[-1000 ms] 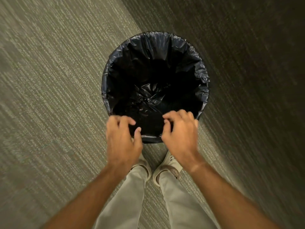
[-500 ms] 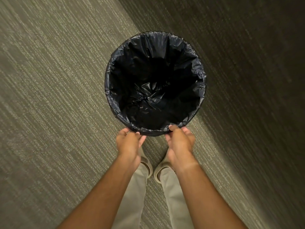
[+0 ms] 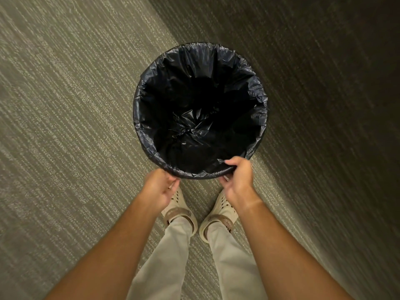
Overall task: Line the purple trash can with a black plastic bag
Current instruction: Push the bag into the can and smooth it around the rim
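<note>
A round trash can stands on the carpet in front of my feet, seen from above. A black plastic bag (image 3: 194,135) fills its inside and folds over the whole rim (image 3: 140,100), so no purple shows. My right hand (image 3: 239,177) grips the bag-covered rim at the near right, thumb on top and fingers under the edge. My left hand (image 3: 159,187) sits at the near left of the rim, fingers curled against the bag's folded edge just below it.
Grey-green striped carpet (image 3: 65,126) surrounds the can. The carpet to the right lies in dark shadow (image 3: 324,105). My two feet in beige clogs (image 3: 179,208) stand close behind the can, touching distance from it.
Both hands dropped from over the near part of the opening down to the near rim and spread apart. The right hand now clasps the rim further right.
</note>
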Motion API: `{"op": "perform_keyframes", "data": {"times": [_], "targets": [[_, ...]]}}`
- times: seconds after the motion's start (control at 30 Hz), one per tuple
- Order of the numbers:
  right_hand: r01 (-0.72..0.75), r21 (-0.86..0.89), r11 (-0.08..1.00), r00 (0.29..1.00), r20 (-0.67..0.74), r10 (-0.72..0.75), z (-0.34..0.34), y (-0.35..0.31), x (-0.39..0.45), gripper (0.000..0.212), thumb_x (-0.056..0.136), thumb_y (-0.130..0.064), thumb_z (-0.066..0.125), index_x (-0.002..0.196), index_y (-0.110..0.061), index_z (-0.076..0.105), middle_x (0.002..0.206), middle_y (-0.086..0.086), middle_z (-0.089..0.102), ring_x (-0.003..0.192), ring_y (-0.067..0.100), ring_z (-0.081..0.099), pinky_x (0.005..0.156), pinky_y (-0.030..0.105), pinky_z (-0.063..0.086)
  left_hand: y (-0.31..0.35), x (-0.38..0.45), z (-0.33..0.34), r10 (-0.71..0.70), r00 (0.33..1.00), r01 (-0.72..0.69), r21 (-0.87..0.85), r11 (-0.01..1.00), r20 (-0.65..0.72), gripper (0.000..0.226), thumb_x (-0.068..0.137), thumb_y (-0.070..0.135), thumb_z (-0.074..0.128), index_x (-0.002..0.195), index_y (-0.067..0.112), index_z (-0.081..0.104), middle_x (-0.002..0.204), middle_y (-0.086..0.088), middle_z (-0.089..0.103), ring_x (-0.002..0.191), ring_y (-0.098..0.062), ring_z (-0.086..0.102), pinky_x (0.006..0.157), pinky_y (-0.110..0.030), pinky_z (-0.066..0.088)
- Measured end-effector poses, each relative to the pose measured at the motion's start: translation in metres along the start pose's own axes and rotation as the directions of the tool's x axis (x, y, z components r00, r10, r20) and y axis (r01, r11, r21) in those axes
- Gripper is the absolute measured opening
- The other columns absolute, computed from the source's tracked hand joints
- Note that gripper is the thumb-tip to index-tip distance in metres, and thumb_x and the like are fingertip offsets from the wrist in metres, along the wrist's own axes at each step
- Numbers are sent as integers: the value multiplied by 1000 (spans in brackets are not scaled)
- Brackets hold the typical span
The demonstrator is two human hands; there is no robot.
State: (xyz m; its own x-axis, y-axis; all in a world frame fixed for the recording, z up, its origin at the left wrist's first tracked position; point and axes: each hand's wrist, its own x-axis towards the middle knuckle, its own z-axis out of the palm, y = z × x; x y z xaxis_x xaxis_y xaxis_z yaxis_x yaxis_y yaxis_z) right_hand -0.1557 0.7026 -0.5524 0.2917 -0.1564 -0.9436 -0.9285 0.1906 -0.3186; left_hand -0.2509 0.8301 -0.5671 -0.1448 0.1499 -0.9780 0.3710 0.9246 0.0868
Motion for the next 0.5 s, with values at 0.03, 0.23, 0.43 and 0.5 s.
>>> {"op": "perform_keyframes", "data": {"times": [0.03, 0.23, 0.43, 0.5], "targets": [[36, -28, 999, 999, 1, -36, -4, -5, -4, 23, 62, -7, 53, 84, -13, 56, 88, 4, 62, 87, 19, 59, 84, 37, 49, 3, 3, -7, 60, 996, -57, 45, 997, -64, 43, 91, -13, 40, 128, 4, 54, 125, -21, 57, 86, -13, 59, 69, -25, 54], [499, -369, 784, 778, -208, -593, -7, -40, 4, 41, 92, -20, 57, 131, -19, 45, 108, -5, 50, 87, -3, 44, 81, 15, 31, 43, -8, -14, 608, 735, -577, 195, 793, -299, 21, 100, 9, 41, 114, 22, 50, 127, -6, 56, 116, -25, 59, 105, -43, 46], [485, -597, 639, 703, -167, -691, 30, -55, 37, 31, 102, -37, 38, 117, -13, 52, 109, 3, 59, 94, 18, 54, 76, 25, 33, 63, -8, 32, 695, 705, -646, 277, 711, -140, 29, 106, 30, 28, 98, 18, 54, 94, 2, 58, 82, -8, 54, 83, -27, 45], [466, -621, 631, 710, -164, -685, 31, -55, 43, 34, 103, -41, 31, 112, -14, 49, 102, 4, 62, 84, 20, 56, 72, 31, 34, 63, -2, 40, 691, 702, -627, 309, 715, -173, 39, 106, 29, 26, 121, 8, 54, 118, -8, 60, 101, -15, 57, 91, -27, 44]]}}
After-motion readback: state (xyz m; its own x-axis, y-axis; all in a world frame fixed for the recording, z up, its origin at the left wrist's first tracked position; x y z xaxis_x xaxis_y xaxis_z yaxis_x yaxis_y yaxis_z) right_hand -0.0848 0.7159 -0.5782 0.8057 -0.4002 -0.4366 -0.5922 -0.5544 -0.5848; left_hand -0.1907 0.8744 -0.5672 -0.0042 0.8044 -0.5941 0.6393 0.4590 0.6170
